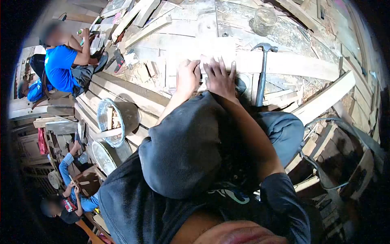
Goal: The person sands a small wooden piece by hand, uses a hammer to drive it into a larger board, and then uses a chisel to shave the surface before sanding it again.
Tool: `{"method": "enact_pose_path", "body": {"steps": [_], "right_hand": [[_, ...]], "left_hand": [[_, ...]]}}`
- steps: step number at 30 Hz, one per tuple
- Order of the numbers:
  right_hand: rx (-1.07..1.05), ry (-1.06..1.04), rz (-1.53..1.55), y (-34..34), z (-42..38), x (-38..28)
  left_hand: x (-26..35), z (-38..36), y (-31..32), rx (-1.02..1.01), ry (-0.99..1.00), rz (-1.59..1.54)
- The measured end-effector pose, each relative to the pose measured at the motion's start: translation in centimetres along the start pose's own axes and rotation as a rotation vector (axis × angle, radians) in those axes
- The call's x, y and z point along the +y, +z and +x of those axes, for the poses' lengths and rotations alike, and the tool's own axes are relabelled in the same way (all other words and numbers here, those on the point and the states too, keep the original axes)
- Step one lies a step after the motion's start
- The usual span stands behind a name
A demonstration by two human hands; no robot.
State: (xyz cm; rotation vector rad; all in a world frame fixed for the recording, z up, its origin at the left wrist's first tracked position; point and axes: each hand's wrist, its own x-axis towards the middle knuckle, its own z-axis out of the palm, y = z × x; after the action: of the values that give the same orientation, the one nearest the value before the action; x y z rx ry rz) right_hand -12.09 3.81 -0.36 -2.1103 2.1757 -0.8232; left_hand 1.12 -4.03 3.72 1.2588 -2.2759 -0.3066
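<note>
My left hand rests at the near edge of a brightly lit, overexposed pale board, its fingers curled in; what they hold, if anything, is washed out by glare. Close beside it on the right, my right hand lies on the same pale surface with its fingers spread. To the right of that hand, a hammer with a dark handle lies with its head at the far end. A long pale plank stretches to the right, the hammer lying across it.
Left of my body stand a bucket with wood pieces and a second bucket. A clear round container is at the far side. A person in blue sits at upper left, another person at lower left. A cable loops at right.
</note>
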Motion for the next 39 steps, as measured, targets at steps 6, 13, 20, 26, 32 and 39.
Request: {"method": "enact_pose_path", "body": {"steps": [6, 13, 20, 26, 32, 39], "right_hand": [[-0.064, -0.060, 0.077, 0.5, 0.0, 0.0], [-0.051, -0.085, 0.052, -0.3, -0.2, 0.0], [-0.076, -0.053, 0.084, -0.4, -0.3, -0.3], [-0.084, -0.038, 0.110, -0.2, 0.0, -0.2], [-0.056, -0.040, 0.138, -0.3, 0.0, -0.1], [-0.038, -0.028, 0.151, -0.6, 0.1, -0.4]], "left_hand": [[0.3, -1.1, -0.5, -0.003, 0.000, 0.035], [0.2, -1.5, -0.1, 0.044, 0.023, 0.040], [0.4, -1.2, 0.2, 0.040, -0.014, 0.029], [0.4, -2.0, 0.0, 0.068, 0.013, 0.039], [0.5, -2.6, 0.0, 0.039, -0.034, 0.049], [0.8, -1.3, 0.1, 0.089, 0.023, 0.070]]}}
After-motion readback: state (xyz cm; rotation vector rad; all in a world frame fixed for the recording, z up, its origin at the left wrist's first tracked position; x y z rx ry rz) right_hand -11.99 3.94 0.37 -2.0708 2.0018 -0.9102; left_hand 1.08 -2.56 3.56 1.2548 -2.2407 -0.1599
